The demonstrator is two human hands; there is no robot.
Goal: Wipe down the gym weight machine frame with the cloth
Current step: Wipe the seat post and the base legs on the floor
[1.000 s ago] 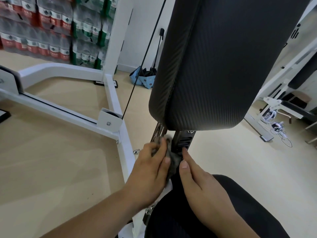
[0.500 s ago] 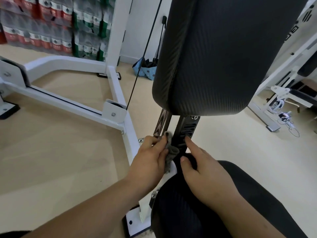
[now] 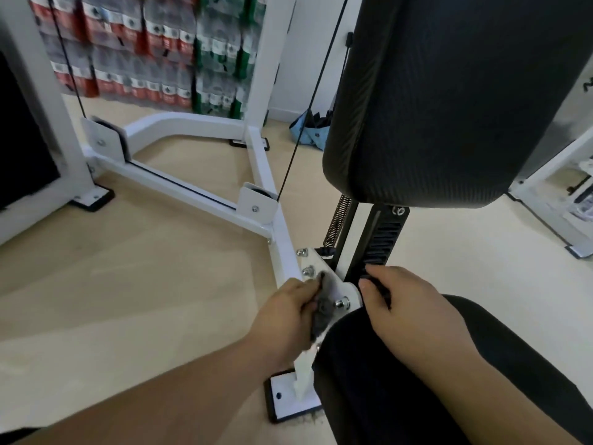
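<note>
Glossy white metal frame (image 3: 179, 191), ribbed matt black pad (image 3: 449, 107), grey cloth (image 3: 322, 311).

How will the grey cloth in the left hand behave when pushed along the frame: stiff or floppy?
Probably floppy: the cloth is bunched and folded inside the left hand, keeping no shape. Likely light, since curled fingers alone hold it. It may snag on the bolts of the white bracket plate it is pressed against.

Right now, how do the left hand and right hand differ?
The left hand grips the grey cloth against the white bolted bracket; the right hand holds no cloth. The right hand's fingers curl round the black slotted post; the left hand is clear of it. Both work below the back pad.
</note>
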